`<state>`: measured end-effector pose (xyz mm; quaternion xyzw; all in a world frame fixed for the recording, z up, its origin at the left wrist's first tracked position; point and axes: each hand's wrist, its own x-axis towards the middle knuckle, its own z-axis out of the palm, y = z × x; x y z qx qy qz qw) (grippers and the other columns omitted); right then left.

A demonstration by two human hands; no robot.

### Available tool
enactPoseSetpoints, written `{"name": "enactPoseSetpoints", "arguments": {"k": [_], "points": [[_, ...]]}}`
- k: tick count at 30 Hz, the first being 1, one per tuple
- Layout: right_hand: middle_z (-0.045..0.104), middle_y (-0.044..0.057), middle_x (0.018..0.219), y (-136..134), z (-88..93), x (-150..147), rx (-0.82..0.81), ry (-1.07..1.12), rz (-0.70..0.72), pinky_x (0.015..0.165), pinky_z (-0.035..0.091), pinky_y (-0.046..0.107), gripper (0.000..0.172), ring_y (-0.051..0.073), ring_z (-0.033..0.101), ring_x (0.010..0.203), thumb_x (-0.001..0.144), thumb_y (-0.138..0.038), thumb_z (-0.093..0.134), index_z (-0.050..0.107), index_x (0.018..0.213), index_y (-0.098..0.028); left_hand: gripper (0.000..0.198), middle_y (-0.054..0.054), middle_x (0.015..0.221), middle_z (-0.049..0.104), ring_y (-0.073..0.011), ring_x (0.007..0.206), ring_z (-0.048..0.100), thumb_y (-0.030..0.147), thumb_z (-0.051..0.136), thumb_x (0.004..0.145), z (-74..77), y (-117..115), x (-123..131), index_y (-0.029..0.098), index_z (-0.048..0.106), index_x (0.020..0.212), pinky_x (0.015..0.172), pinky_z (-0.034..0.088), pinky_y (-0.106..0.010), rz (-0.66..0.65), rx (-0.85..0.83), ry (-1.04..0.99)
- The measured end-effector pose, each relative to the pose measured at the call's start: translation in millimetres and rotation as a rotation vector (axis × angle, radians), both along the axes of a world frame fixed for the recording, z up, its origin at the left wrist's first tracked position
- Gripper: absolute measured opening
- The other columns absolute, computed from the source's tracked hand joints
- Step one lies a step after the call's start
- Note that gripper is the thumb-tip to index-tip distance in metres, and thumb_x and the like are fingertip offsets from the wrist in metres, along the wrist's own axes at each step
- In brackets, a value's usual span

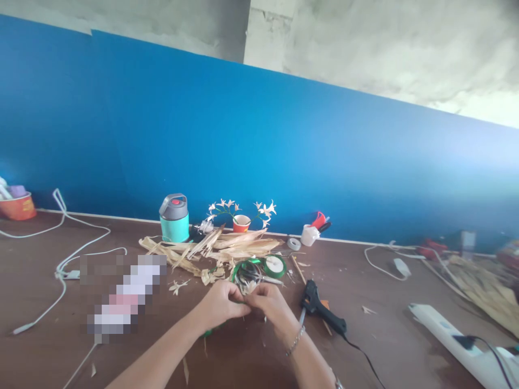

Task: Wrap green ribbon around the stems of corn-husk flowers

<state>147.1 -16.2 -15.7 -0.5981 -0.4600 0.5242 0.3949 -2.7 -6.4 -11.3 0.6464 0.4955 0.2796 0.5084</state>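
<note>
Nearest the camera, two bare forearms [162, 346] slanting in from the bottom edge over a brown table [227, 367]. First, the left hand [222, 302], fingers bent, thumb close to the fingertips opposite; cannot tell whether clamped on anything, the contact being too small to read. Just beside, the right hand [268, 303], with a chain bracelet [295, 341] at the wrist, thumb and fingers pinched together on a small pale flower [249, 287], in front of the loose materials at mid-table.

At far left, against the blue panel [243, 135], an orange tub [18, 208] of white and purple things. Next, looping white cables [87, 254] and a pixelated item [125, 302]. Then a turquoise flask [174, 229] with a grey lid, and below it a loose flower [175, 288]. Further right, dry husks [247, 244] heaped in front of an orange cup [240, 228] with sprays of white flowers [267, 209]. Near the right hand, scissors [273, 281] and a green-edged spool [274, 265]. Beyond, a tape roll [294, 244], a white cup [309, 236] with a red-handled tool, and a black glue gun [322, 309] across a thin stick [299, 268]. Farther right, a white adapter [402, 268], a power strip [441, 327] with a black plug, and more dry husk [488, 292].
</note>
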Motion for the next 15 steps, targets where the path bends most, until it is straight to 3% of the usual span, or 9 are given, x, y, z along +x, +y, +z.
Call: {"name": "enactPoseSetpoints", "arguments": {"k": [7,12,15], "points": [[0.041,-0.006,0.038,2.1,-3.3,-4.3,0.053,0.015,-0.063,0.044,0.018,0.023,0.021,0.007,0.032,0.042,0.051,-0.024,0.066,0.047,0.044,-0.017,0.018,0.004,0.049,0.048,-0.0114,0.051,0.043,0.03,0.063,0.058,-8.2,-1.0,6.6,0.015,0.054,0.054,0.049,0.029,-0.022,0.107,0.111,0.107],[0.042,-0.006,0.042,-1.2,0.6,-4.5,0.048,0.08,-0.065,0.047,0.02,0.023,0.023,0.007,0.032,0.044,0.051,-0.027,0.068,0.048,0.046,-0.016,0.019,0.005,0.049,0.046,-0.0108,0.052,0.042,0.029,0.064,0.059,-4.8,-1.4,6.0,0.015,0.053,0.053,0.051,0.03,-0.022,0.123,0.058,-0.026],[0.041,-0.006,0.045,-5.2,5.3,-2.5,0.025,0.215,0.007,0.047,0.02,0.022,0.024,0.006,0.03,0.045,0.055,-0.031,0.068,0.051,0.049,-0.015,0.018,0.004,0.052,0.05,-0.0114,0.054,0.046,0.029,0.067,0.058,-2.3,-1.0,3.8,0.014,0.057,0.057,0.054,0.033,-0.022,0.118,-0.005,-0.135]]}}
